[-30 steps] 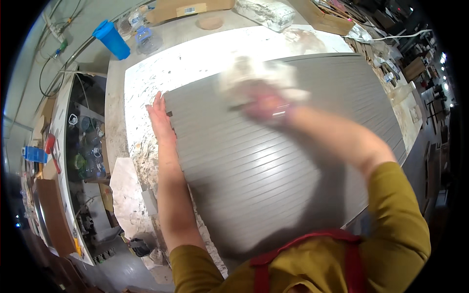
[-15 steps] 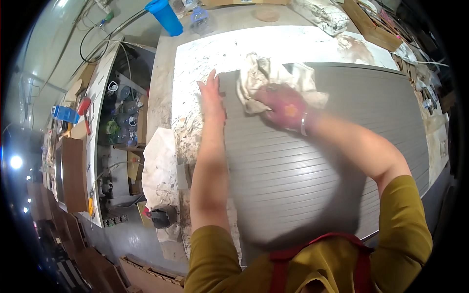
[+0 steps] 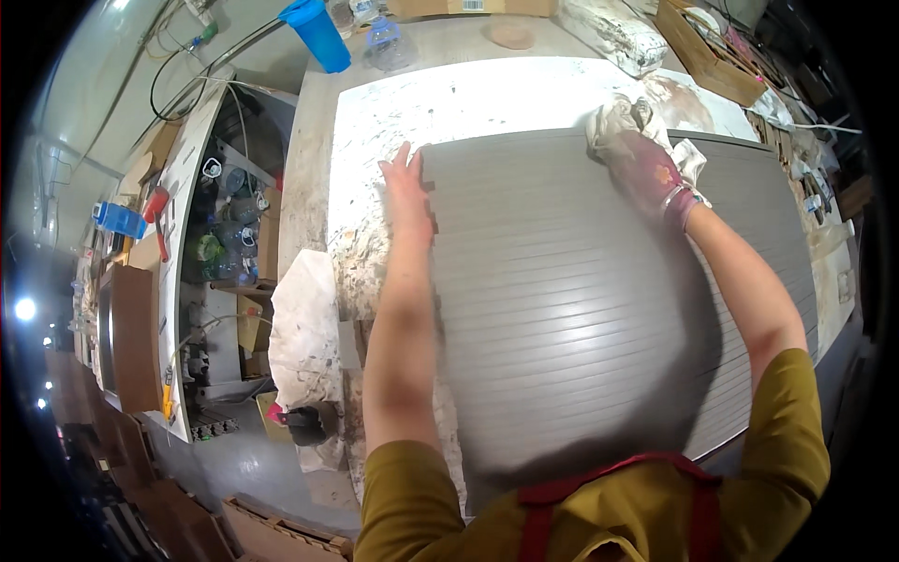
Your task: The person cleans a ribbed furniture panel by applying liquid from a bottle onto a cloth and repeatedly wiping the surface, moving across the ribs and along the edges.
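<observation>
A large grey-brown grooved panel [image 3: 562, 309] lies flat on the worktable in front of me. My right hand [image 3: 646, 173], in a dark pink glove, is closed on a stained white cloth [image 3: 688, 159] and presses it on the panel's far part, right of the middle. The cloth bunches out around the fingers, which are mostly hidden. At the panel's left edge, near its far corner, rests my left hand [image 3: 407, 192], bare, with fingers stretched out and apart. It touches the edge and holds nothing.
Beneath the panel lies a smeared white sheet [image 3: 393, 117]. A blue cup [image 3: 316, 36], a clear plastic bottle [image 3: 386, 45] and a wooden tray of tools [image 3: 716, 56] stand along the far side. To the left is a shelf unit [image 3: 183, 281] holding bottles, with a red-headed hammer [image 3: 157, 211] on top.
My right hand has carried the cloth to the right and slightly away across the panel. My left hand stays at the left edge.
</observation>
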Demonstrator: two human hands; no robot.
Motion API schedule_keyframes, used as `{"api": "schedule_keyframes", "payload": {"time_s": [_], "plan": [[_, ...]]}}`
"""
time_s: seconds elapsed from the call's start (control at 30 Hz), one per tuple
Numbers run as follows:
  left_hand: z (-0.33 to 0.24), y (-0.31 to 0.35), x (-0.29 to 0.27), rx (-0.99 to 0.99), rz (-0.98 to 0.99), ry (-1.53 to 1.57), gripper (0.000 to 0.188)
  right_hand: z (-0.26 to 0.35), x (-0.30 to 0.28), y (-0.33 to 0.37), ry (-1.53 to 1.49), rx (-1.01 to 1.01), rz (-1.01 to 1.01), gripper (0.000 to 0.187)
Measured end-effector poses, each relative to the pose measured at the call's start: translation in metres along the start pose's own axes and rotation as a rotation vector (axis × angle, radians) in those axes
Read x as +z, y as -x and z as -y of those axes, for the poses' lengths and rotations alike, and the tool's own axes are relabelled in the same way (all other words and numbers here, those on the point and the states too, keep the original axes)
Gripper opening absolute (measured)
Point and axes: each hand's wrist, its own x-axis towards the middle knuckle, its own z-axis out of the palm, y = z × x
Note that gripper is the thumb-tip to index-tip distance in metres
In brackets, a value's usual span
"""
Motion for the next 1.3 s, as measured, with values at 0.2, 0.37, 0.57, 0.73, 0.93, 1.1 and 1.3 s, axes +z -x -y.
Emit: {"api": "schedule_keyframes", "payload": {"time_s": [0.2,0.37,0.57,0.73,0.93,1.1,1.3], "plan": [[-0.031,-0.001,0.017,-0.291,-0.192,0.311,0.07,0.126,0.096,-0.049,-0.011,-0.152,0.121,0.032],[-0.033,-0.001,0.017,-0.219,-0.198,0.498,0.069,0.201,0.12,-0.08,0.013,-0.244,0.274,0.027],[-0.052,0.012,0.018,-0.314,-0.213,0.323,0.074,0.089,0.081,-0.063,0.117,-0.143,0.143,0.028],[-0.052,0.0,0.04,-0.31,-0.236,0.216,0.062,0.147,0.108,-0.081,0.129,-0.18,0.23,0.03],[-0.033,-0.006,0.021,-0.261,-0.27,0.357,0.071,0.182,0.125,-0.088,0.071,-0.253,0.26,0.028],[-0.046,0.006,0.01,-0.281,-0.25,0.225,0.074,0.058,0.045,-0.033,-0.081,0.072,0.179,0.024],[-0.039,0.003,0.026,-0.231,-0.185,0.131,0.076,-0.151,-0.095,0.045,0.213,0.541,-0.203,0.039]]}}
